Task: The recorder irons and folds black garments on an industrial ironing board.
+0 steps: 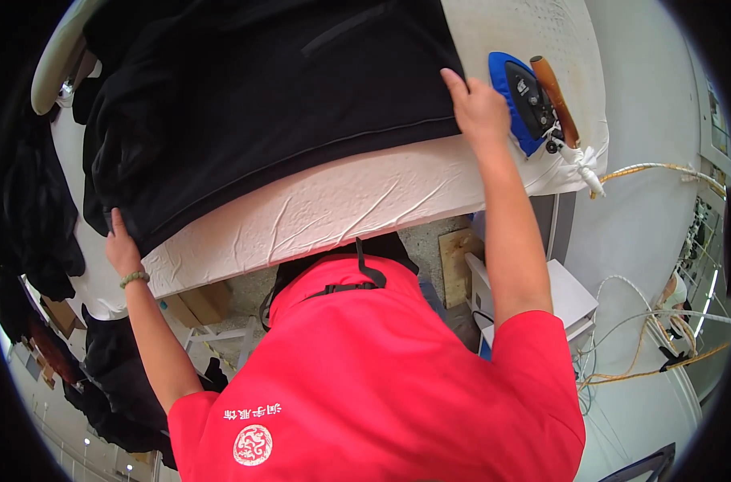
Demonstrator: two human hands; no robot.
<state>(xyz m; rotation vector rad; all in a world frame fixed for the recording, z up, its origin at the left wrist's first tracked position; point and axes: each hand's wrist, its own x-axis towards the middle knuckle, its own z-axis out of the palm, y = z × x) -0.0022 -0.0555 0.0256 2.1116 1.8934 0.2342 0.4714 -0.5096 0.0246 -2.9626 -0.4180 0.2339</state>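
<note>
A black garment [285, 104] lies spread over a padded ironing table [373, 193] covered in off-white cloth. Its long seamed edge runs toward me, and a narrow strip like a pocket opening shows on its upper part. At the near left corner my left hand [124, 251] is closed on the edge, thumb on top and a bead bracelet on the wrist. My right hand [483, 114] grips the garment's right edge, its thumb stretched along the fabric and its other fingers largely hidden. Just right of that hand rests an iron [534, 104] with a blue sole cover and a wooden handle.
A hose [663, 167] runs right from the iron's end. More dark garments [28, 185] hang or lie at the left. A pale rounded board [58, 68] stands at the far left. Below the table's right end is a white box [570, 293], with loose cables [622, 377] beyond.
</note>
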